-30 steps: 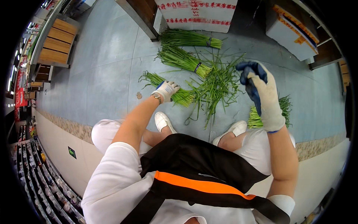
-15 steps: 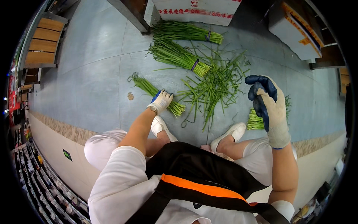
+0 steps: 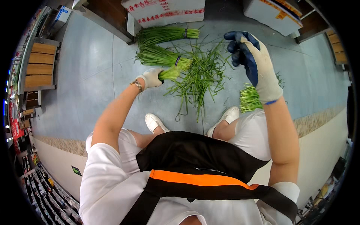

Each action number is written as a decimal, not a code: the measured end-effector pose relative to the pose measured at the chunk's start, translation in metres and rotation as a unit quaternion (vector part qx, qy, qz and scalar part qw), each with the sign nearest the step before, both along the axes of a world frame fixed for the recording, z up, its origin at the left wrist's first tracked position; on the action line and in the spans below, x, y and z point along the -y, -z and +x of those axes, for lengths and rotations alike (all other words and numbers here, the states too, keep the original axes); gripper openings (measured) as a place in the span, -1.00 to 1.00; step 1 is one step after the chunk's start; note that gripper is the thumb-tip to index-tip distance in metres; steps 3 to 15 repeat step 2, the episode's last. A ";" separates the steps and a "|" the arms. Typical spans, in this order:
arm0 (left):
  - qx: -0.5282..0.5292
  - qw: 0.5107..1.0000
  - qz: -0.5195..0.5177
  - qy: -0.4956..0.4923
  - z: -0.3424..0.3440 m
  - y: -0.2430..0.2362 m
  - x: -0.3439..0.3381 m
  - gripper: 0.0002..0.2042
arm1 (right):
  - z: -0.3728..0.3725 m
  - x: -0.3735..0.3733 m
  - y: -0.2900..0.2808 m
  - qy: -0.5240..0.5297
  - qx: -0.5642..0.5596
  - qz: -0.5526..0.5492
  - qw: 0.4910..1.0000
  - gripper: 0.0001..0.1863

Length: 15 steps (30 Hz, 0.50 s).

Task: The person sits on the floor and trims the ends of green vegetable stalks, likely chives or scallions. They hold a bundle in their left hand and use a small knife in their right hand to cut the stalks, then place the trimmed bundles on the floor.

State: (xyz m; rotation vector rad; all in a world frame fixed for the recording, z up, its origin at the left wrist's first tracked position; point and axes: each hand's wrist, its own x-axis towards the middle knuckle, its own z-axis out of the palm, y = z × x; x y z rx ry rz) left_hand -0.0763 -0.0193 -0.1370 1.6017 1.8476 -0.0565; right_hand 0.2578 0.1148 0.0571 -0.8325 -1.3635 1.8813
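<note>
My left hand (image 3: 152, 78), in a white glove with a dark palm, is closed around a small bunch of garlic chives (image 3: 170, 73). The pale cut ends point right, beside a larger tied bunch of garlic chives (image 3: 157, 55) on the floor. Behind that lies another tied bunch (image 3: 161, 35). Loose green trimmings (image 3: 202, 75) are strewn to their right. Raised over the floor at the right, my right hand (image 3: 251, 56) wears a matching glove with dark blue fingers. Its fingers are loosely bent and apart, with nothing visible in them.
Another heap of garlic chives (image 3: 250, 98) lies below my right hand, partly hidden by my forearm and leg. White boxes with red (image 3: 168, 13) and orange (image 3: 275, 15) markings stand at the far side. A wooden slatted crate (image 3: 39, 63) is at the left. My white shoes (image 3: 153, 122) are close to the trimmings.
My left hand has carried the small bunch off the floor, away from my feet and toward the larger tied bunches. The right hand stays raised, its fingers a little looser. The view has shifted.
</note>
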 end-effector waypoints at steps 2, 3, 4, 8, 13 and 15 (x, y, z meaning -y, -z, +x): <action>0.093 0.989 0.017 -0.110 0.014 -0.058 -0.017 -0.45 | 0.007 -0.008 0.002 -0.008 -0.057 -0.007 0.998 -0.68; 0.093 0.989 0.017 -0.110 0.014 -0.058 -0.017 -0.45 | 0.007 -0.008 0.002 -0.008 -0.057 -0.007 0.998 -0.68; 0.093 0.989 0.017 -0.110 0.014 -0.058 -0.017 -0.45 | 0.007 -0.008 0.002 -0.008 -0.057 -0.007 0.998 -0.68; 0.093 0.989 0.017 -0.110 0.014 -0.058 -0.017 -0.45 | 0.007 -0.008 0.002 -0.008 -0.057 -0.007 0.998 -0.68; 0.093 0.989 0.017 -0.110 0.014 -0.058 -0.017 -0.45 | 0.007 -0.008 0.002 -0.008 -0.057 -0.007 0.998 -0.68; 0.093 0.989 0.017 -0.110 0.014 -0.058 -0.017 -0.45 | 0.007 -0.008 0.002 -0.008 -0.057 -0.007 0.998 -0.68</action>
